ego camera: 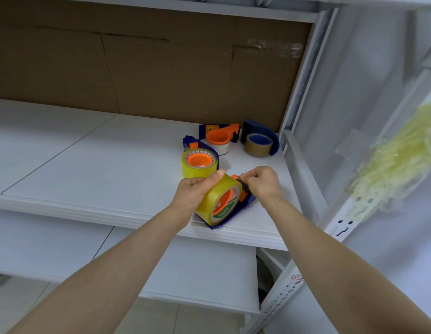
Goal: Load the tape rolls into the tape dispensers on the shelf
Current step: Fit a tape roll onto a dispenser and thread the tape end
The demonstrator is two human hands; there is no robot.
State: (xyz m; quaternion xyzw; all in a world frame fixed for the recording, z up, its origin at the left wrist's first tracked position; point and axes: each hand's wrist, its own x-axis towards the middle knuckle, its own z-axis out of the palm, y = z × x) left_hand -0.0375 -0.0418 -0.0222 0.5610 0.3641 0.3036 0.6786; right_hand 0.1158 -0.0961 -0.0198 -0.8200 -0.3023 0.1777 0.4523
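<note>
A yellow clear tape roll (215,200) sits tilted in a blue dispenser with orange parts (238,210) at the front edge of the white shelf (101,165). My left hand (195,192) grips the roll from the left, thumb on top. My right hand (262,182) pinches something at the dispenser's front end, by its orange roller; what it pinches is hidden. Behind stand a second loaded dispenser with yellow tape (200,162), a dispenser with an orange hub and white roll (219,139), and a blue dispenser holding brown tape (259,143).
Brown cardboard (149,68) backs the shelf. A white metal upright (303,92) bounds it on the right, with a perforated post (291,285) nearer me. A lower shelf (185,273) lies beneath. A yellowish tangle of used tape (397,160) hangs at right.
</note>
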